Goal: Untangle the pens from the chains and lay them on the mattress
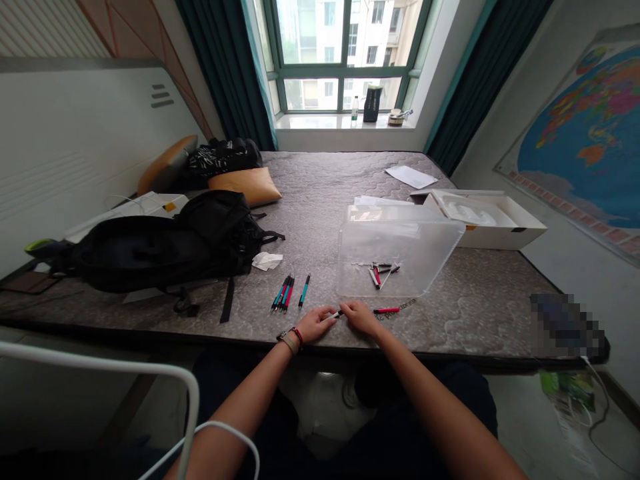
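Between my two hands is a small white-and-black pen [332, 317], held low over the front of the mattress. My left hand [316, 325], with a watch and red band at its wrist, is closed on the pale end. Closed fingers of my right hand [361, 318] pinch the dark end. A red pen piece [387, 311] lies just right of my right hand. Behind it sits a clear plastic bin [415, 237] with several red, black and white pen parts [377, 277] inside. Left of my hands lie a bunch of teal and red pens [283, 294] and one separate teal pen [305, 291].
A black backpack [160, 247] covers the left of the mattress [315, 180], with a crumpled tissue [267, 261] beside it. An open white box [500, 217] stands at right, behind the bin. A white tube frame [125, 360] crosses the lower left.
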`<state>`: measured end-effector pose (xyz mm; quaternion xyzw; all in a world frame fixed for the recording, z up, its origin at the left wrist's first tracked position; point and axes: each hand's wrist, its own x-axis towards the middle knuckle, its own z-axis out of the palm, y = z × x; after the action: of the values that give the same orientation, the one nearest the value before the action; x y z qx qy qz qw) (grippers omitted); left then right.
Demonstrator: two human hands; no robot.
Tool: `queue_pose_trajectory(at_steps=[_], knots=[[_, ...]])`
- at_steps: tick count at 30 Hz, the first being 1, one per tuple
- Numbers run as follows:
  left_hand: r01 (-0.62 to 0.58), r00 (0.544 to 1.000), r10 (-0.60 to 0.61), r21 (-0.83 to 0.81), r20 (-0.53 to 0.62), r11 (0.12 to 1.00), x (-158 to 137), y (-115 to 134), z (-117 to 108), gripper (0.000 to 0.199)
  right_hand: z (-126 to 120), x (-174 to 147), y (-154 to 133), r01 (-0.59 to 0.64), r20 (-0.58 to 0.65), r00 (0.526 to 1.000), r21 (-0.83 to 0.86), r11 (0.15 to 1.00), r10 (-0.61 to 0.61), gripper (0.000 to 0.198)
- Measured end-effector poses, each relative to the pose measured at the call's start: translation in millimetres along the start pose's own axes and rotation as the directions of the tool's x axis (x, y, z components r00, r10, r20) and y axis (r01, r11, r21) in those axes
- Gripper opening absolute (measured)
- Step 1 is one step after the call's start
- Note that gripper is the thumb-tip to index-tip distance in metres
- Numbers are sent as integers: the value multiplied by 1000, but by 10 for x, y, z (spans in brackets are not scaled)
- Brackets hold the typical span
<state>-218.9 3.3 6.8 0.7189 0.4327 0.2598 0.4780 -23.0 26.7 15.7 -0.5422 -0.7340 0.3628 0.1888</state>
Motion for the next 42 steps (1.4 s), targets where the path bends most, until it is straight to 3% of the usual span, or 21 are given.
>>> queue_pose_trajectory(at_steps=[5,10,15,22,33,36,38,42], knots=[[-1,1000,1,-10,1,1000,0,-7,18,33,40,-94,26,48,-94,995,72,996,-42,46],[3,1000,-3,5,7,1000,-2,-8,33,32,120,-164,81,65,-193,979,-18,998,-68,45],[44,999,-44,-7,23,999,3,-5,33,36,121,-196,64,57,-190,980,-53,997,-66,45],[35,999,-35,9,38,999,12,-25,41,33,109,-253,73,58,-171,983,-48,997,-65,29],[27,1000,-27,5,11,1000,-6,39,42,29,160,-198,107,29,-181,982,-120,992,-50,36],[88,996,-86,-148,20,985,-2,46,54,32,153,-204,107,50,-194,979,-52,997,-59,42],[165,986,-166,-346,28,924,1,36,47,35,156,-219,101,54,-236,970,-3,999,-53,45],[172,968,-248,-773,20,610,-25,34,-53,34,176,-250,81,47,-310,950,47,998,-30,47]])
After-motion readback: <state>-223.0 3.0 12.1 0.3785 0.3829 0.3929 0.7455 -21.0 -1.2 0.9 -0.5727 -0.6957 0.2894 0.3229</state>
